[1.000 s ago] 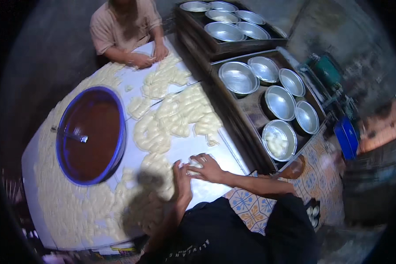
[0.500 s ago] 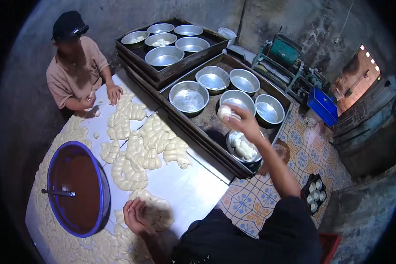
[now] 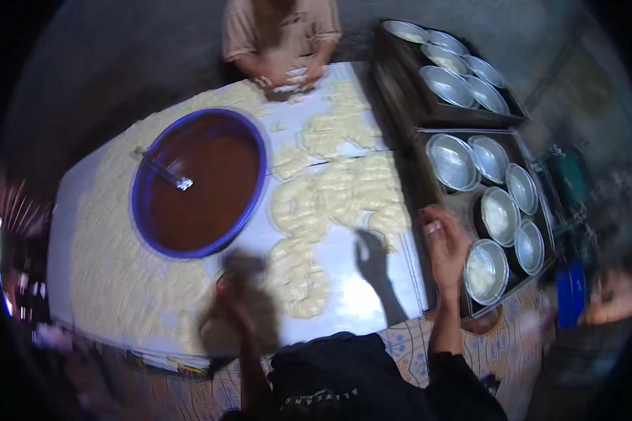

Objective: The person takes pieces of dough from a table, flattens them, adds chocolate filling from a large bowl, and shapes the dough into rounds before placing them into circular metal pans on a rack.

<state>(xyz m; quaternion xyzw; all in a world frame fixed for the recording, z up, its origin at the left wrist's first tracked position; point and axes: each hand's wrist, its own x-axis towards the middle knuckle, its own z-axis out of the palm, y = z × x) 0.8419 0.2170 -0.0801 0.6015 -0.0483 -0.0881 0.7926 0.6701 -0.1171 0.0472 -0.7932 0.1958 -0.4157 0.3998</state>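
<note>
My right hand [image 3: 446, 245] is raised over the edge between the white table [image 3: 358, 302] and a dark tray of round metal pans. Its fingers are loosely bent and apart, with nothing seen in them. Closest to it are a pan [image 3: 486, 272] with whitish dough inside and another pan [image 3: 500, 216] with something pale in it. My left hand [image 3: 235, 298] is a dark blur low over the table, near a strip of shaped dough pieces [image 3: 298, 281]; its fingers are smeared by motion.
A blue basin [image 3: 260, 189] of brown filling, with a metal utensil [image 3: 168, 172] in it, stands on the table. Dough pieces [image 3: 112, 281] cover the left side. Across the table, a person [image 3: 281, 42] handles dough. A stacked tray [image 3: 400, 77] holds more pans.
The view has swung, so table and trays appear shifted. My right hand has left the pans, and the white dough balls it held are gone from it. My left hand has moved and blurs.
</note>
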